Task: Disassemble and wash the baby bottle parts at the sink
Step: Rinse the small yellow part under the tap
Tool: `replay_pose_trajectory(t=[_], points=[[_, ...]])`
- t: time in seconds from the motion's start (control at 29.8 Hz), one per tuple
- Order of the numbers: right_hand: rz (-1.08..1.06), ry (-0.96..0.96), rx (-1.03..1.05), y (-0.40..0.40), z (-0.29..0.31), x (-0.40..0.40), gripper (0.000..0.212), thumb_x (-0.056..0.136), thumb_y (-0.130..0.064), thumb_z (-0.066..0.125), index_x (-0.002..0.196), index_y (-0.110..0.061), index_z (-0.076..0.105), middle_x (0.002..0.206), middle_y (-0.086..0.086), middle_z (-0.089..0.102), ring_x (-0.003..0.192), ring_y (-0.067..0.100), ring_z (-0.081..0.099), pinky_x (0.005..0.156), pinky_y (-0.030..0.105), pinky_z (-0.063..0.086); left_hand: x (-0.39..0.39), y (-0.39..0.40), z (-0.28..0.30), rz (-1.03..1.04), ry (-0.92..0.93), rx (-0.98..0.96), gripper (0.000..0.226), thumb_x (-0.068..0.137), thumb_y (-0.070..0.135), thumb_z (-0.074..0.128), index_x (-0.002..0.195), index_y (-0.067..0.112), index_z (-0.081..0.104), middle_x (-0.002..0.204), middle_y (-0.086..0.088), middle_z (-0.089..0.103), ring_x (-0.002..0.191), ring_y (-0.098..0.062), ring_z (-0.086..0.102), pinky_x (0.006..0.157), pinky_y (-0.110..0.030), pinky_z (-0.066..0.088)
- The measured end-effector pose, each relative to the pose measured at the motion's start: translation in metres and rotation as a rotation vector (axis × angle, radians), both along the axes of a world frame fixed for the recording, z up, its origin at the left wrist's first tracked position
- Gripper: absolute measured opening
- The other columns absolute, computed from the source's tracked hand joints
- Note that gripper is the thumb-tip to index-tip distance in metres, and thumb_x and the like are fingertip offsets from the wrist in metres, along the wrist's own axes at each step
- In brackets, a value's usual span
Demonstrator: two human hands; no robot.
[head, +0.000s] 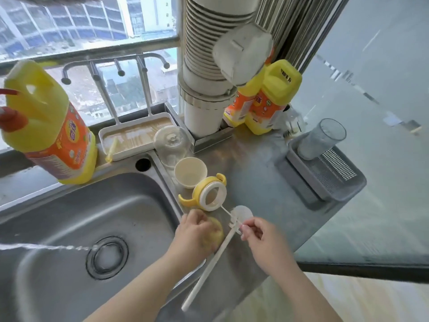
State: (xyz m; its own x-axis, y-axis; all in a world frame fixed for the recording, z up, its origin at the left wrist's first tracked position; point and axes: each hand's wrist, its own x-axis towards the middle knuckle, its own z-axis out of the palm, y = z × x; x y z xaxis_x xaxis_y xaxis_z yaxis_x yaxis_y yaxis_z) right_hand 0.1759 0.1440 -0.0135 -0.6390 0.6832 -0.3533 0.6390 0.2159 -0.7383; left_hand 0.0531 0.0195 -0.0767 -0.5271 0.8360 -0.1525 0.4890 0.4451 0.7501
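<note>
On the steel counter right of the sink [69, 219] lie the bottle parts. A clear bottle body [170, 145] stands upturned at the back. In front of it are a cream cup-shaped cap [190, 171] and the yellow handled collar with its white ring [210, 194]. My left hand [197, 231] grips a yellow sponge [216, 233] on the counter edge. My right hand [257, 233] pinches a thin white straw piece [228, 213] beside a clear round disc [242, 213]. A long white brush handle [209, 263] lies slanted between my hands.
Water streams from the left onto the sink drain [106, 256]. A yellow detergent bottle [51, 126] stands at the back left, two more [264, 101] at the back right. A white drying rack tray [137, 135], a wide pipe [209, 66] and a grey basket holding a cup [325, 156] surround the counter.
</note>
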Motion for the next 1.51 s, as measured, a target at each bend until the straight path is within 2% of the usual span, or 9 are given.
replay_pose_trajectory(t=[0.2, 0.3, 0.44, 0.57, 0.84, 0.97, 1.24, 1.38, 1.51], points=[[-0.03, 0.02, -0.055, -0.007, -0.011, 0.018, 0.019, 0.091, -0.016, 0.057, 0.077, -0.027, 0.062, 0.067, -0.01, 0.065, 0.064, 0.001, 0.056, 0.061, 0.01, 0.041, 0.011, 0.006, -0.015, 0.177, -0.005, 0.097, 0.02, 0.071, 0.03, 0.07, 0.09, 0.036, 0.07, 0.112, 0.004, 0.05, 0.11, -0.027, 0.039, 0.094, -0.033, 0.026], [-0.042, 0.03, -0.059, -0.005, -0.009, 0.019, 0.02, 0.091, -0.015, 0.056, 0.077, -0.028, 0.062, 0.068, -0.009, 0.065, 0.068, 0.005, 0.059, 0.064, 0.011, 0.041, 0.015, 0.004, -0.018, 0.252, -0.101, 0.153, 0.016, 0.077, 0.015, 0.074, 0.088, 0.027, 0.076, 0.114, 0.014, 0.044, 0.115, -0.026, 0.035, 0.099, -0.034, 0.028], [-0.017, 0.034, -0.054, -0.003, -0.001, 0.012, 0.019, 0.092, -0.017, 0.055, 0.078, -0.026, 0.063, 0.067, -0.006, 0.066, 0.066, 0.0, 0.058, 0.063, 0.008, 0.042, 0.012, -0.007, -0.003, 0.438, -0.509, 0.319, 0.02, 0.082, 0.013, 0.071, 0.08, 0.033, 0.075, 0.12, 0.017, 0.044, 0.12, -0.014, 0.041, 0.1, -0.031, 0.039], [0.092, 0.04, -0.059, -0.012, 0.009, -0.01, 0.018, 0.092, -0.019, 0.057, 0.077, -0.028, 0.061, 0.069, -0.015, 0.066, 0.066, -0.001, 0.059, 0.062, 0.008, 0.043, -0.003, -0.037, 0.02, 0.607, -0.745, 0.392, 0.009, 0.075, 0.014, 0.07, 0.08, 0.019, 0.076, 0.119, 0.002, 0.049, 0.111, -0.022, 0.053, 0.08, -0.036, 0.056], [0.583, 0.135, 0.095, -0.082, 0.04, -0.094, 0.03, 0.084, -0.009, 0.063, 0.073, -0.037, 0.064, 0.072, -0.014, 0.064, 0.068, 0.0, 0.057, 0.061, 0.01, 0.041, -0.047, -0.139, 0.052, 0.83, -0.564, 0.378, 0.005, 0.075, 0.003, 0.076, 0.078, 0.004, 0.072, 0.105, 0.0, 0.059, 0.073, -0.005, 0.061, 0.051, -0.021, 0.048], [0.747, 0.154, 0.277, -0.121, 0.047, -0.129, 0.012, 0.081, -0.026, 0.058, 0.085, -0.033, 0.066, 0.079, -0.014, 0.059, 0.078, 0.002, 0.056, 0.067, 0.021, 0.047, -0.063, -0.186, 0.068, 0.865, -0.441, 0.407, 0.01, 0.064, 0.025, 0.073, 0.07, 0.017, 0.076, 0.098, 0.004, 0.062, 0.081, -0.002, 0.062, 0.067, -0.019, 0.049], [0.896, 0.099, 0.486, -0.177, 0.072, -0.163, 0.013, 0.091, -0.033, 0.053, 0.095, -0.034, 0.066, 0.08, -0.021, 0.049, 0.08, 0.002, 0.053, 0.062, 0.013, 0.037, -0.085, -0.245, 0.072, 0.843, -0.268, 0.403, 0.011, 0.075, 0.003, 0.075, 0.08, 0.013, 0.073, 0.104, -0.003, 0.056, 0.091, 0.011, 0.055, 0.074, -0.002, 0.041], [0.929, 0.085, 0.532, -0.197, 0.083, -0.177, 0.018, 0.093, -0.032, 0.049, 0.098, -0.031, 0.066, 0.091, -0.013, 0.055, 0.082, 0.009, 0.057, 0.07, 0.024, 0.047, -0.095, -0.26, 0.072, 0.752, -0.218, 0.354, 0.014, 0.079, 0.011, 0.073, 0.082, 0.024, 0.073, 0.111, 0.006, 0.051, 0.097, 0.016, 0.05, 0.079, 0.002, 0.036], [0.981, 0.005, 0.659, -0.21, 0.092, -0.193, 0.023, 0.094, -0.028, 0.045, 0.102, -0.03, 0.066, 0.097, -0.009, 0.056, 0.085, 0.013, 0.058, 0.07, 0.027, 0.046, -0.11, -0.272, 0.068, 0.678, -0.141, 0.28, 0.026, 0.08, 0.011, 0.072, 0.075, 0.036, 0.068, 0.114, 0.011, 0.048, 0.098, 0.013, 0.05, 0.087, -0.008, 0.04]])
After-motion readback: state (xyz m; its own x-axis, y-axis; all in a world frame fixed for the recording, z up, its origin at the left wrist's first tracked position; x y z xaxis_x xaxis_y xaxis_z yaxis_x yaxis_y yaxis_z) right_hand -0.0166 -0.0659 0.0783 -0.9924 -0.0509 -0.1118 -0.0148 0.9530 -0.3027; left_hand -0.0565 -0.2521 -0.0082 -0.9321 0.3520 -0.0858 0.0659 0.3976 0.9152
